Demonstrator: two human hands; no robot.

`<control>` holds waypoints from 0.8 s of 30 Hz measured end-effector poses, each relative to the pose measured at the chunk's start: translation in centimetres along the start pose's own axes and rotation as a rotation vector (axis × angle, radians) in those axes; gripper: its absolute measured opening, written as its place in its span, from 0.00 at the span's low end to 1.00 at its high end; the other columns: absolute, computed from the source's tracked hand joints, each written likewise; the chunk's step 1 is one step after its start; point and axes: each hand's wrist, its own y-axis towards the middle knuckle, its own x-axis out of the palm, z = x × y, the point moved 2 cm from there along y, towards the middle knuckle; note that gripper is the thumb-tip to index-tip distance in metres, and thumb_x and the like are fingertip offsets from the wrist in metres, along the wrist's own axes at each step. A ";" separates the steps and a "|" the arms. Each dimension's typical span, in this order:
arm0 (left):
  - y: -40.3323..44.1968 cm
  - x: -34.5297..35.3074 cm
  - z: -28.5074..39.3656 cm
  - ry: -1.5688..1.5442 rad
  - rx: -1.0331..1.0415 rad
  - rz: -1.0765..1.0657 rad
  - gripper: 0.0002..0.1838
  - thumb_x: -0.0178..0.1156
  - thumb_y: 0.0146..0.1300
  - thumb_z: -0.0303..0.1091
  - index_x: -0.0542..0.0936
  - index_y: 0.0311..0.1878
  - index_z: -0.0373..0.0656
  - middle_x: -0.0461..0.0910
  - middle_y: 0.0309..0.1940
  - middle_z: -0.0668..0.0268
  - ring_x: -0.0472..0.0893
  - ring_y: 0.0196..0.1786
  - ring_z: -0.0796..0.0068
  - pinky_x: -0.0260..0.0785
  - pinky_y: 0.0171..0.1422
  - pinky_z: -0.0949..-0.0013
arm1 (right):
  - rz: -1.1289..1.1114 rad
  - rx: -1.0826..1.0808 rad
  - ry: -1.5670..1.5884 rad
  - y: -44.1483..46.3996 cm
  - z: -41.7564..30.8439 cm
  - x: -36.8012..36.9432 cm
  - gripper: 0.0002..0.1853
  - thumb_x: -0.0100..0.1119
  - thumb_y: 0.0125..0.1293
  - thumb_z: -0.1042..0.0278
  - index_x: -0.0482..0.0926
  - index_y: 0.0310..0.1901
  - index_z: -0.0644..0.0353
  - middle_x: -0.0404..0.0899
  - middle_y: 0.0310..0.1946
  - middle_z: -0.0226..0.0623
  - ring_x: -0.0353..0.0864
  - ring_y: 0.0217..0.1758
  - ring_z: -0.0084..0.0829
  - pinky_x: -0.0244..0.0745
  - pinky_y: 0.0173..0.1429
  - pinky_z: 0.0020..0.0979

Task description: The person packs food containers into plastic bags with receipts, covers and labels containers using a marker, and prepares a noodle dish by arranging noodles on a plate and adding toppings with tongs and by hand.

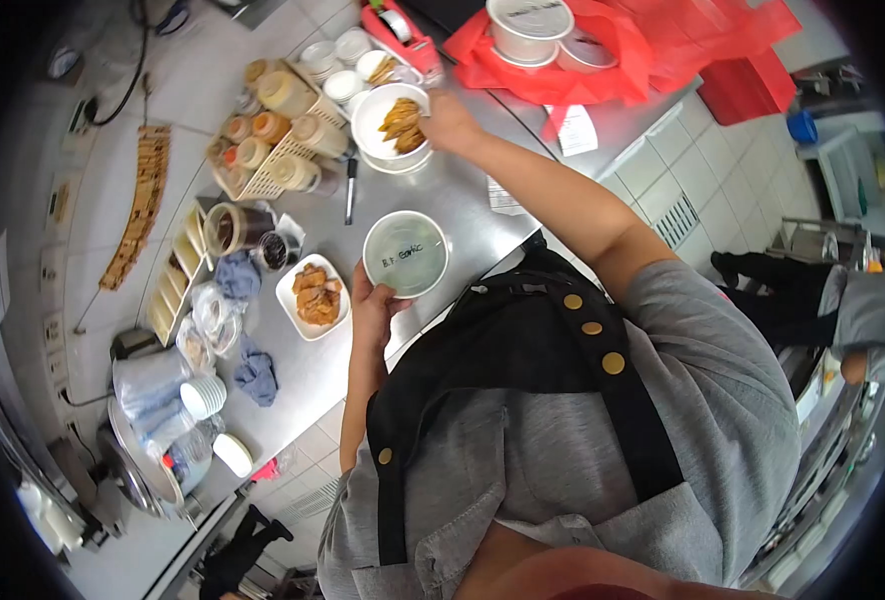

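My left hand (371,297) is closed on the lower left edge of a round tub (407,262) with a translucent lid. Black handwriting on that lid seems to read "B.F. Garlic". Farther up, my right hand (450,122) grips the right rim of a white bowl (365,124), its fingers partly hidden. Golden-brown fried pieces (403,126) lie in this bowl. Beneath it the edge of another pale round container shows. Left of the tub, a white square dish (287,298) holds browned fried chunks (318,296). A black marker (351,192) lies on the steel counter (463,195).
A basket (263,180) of sauce bottles stands at the back left, beside small white cups (343,86) and a red tape dispenser (403,42). Lidded tubs (530,25) sit in a red plastic bag (613,60). Blue cloths (256,372) lie at left. A co-worker (813,305) stands at right.
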 end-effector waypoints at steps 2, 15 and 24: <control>-0.5 0.0 1.5 0.044 -0.044 -0.062 0.41 0.51 0.54 0.22 0.60 0.76 0.47 0.79 0.57 0.58 0.87 0.44 0.65 0.85 0.36 0.69 | 0.212 -0.201 0.026 -2.4 -0.9 -0.3 0.32 0.68 0.61 0.60 0.70 0.64 0.63 0.70 0.67 0.48 0.68 0.73 0.44 0.75 0.67 0.44; 7.9 30.5 9.8 -0.007 -0.076 -0.396 0.35 0.51 0.55 0.21 0.66 0.71 0.42 0.77 0.59 0.57 0.85 0.52 0.64 0.85 0.47 0.64 | 0.488 0.074 -0.465 -0.6 19.8 -32.9 0.33 0.68 0.57 0.69 0.74 0.67 0.47 0.53 0.79 0.44 0.77 0.64 0.55 0.77 0.63 0.51; 18.4 50.4 9.6 -0.179 0.362 -0.225 0.34 0.50 0.61 0.21 0.60 0.73 0.45 0.77 0.57 0.57 0.85 0.49 0.64 0.84 0.47 0.64 | 0.396 -0.314 -0.351 0.9 23.4 -37.1 0.37 0.65 0.57 0.75 0.65 0.70 0.64 0.54 0.77 0.54 0.78 0.64 0.55 0.78 0.65 0.47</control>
